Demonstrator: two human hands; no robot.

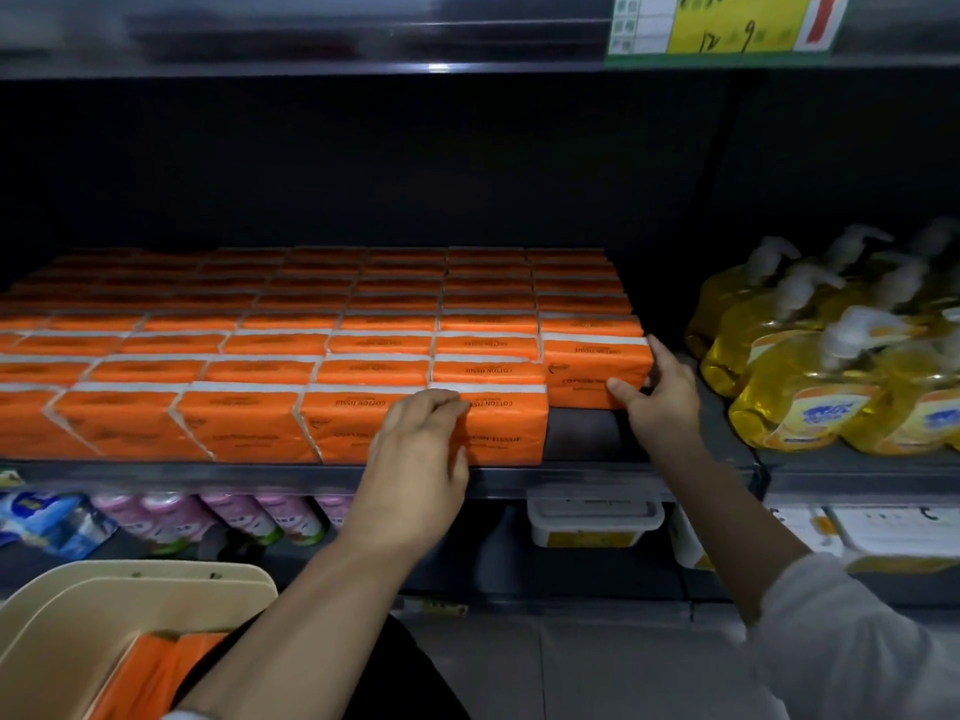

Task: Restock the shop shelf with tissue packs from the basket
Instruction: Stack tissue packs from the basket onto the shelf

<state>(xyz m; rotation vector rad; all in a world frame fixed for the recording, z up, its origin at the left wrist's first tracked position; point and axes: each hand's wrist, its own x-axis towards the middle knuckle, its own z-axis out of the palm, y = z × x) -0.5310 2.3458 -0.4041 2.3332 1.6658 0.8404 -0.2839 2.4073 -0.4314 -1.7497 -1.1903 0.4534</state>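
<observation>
Right hand [660,394] grasps the end pack [587,366], left hand [421,449] grips a front pack [511,433]; a slip could knock soap bottles [800,392] at 3 o'clock.

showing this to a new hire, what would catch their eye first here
Orange tissue packs carpet the middle shelf, with one gap at front right. The right hand grips the end pack behind that gap; the left hand holds a front-row pack. Yellow pump bottles crowd the right.
</observation>
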